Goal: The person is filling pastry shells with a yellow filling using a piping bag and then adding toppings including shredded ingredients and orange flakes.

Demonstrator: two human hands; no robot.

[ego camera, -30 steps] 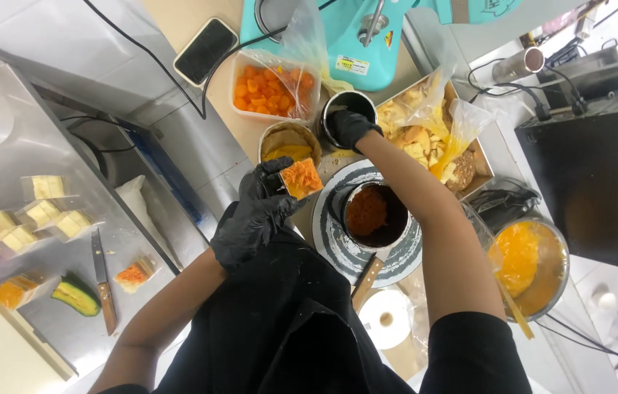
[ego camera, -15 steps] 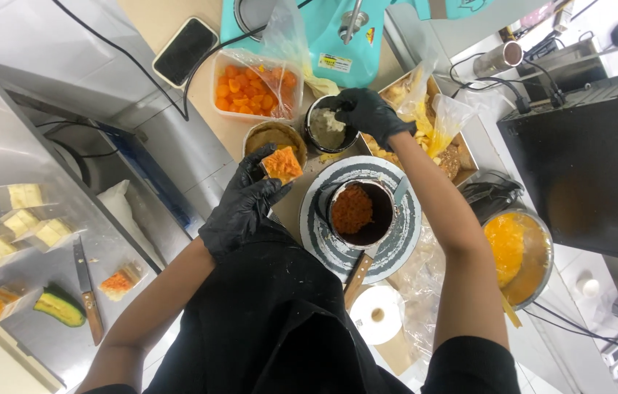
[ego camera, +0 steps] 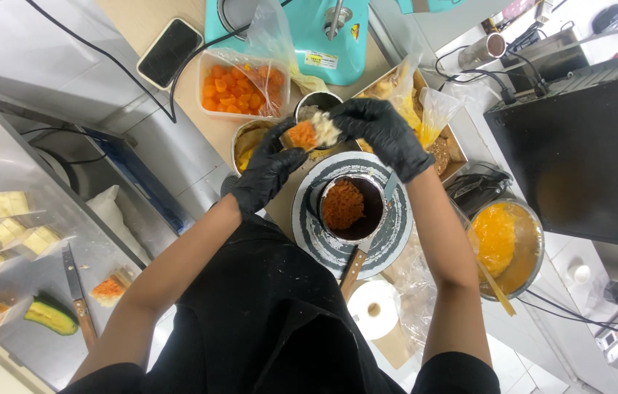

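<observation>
Item: cake piece [ego camera: 307, 133], orange-topped, upper centre. Likely soft, crumbly, light. Left hand [ego camera: 269, 169] fingers grasping sides; right hand [ego camera: 380, 130] fingers pinching cream edge. Support underneath.

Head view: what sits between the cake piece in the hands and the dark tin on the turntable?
Nothing sits between them in the head view: the cake piece is held just above the striped turntable's far rim, beyond the dark tin.

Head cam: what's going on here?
A person in black gloves holds a small orange-topped cake piece in the left hand, while the right hand presses pale filling onto it. Both hands are above a round patterned plate with a dark cup of orange crumbs on it. A tub of orange chunks sits behind.
</observation>
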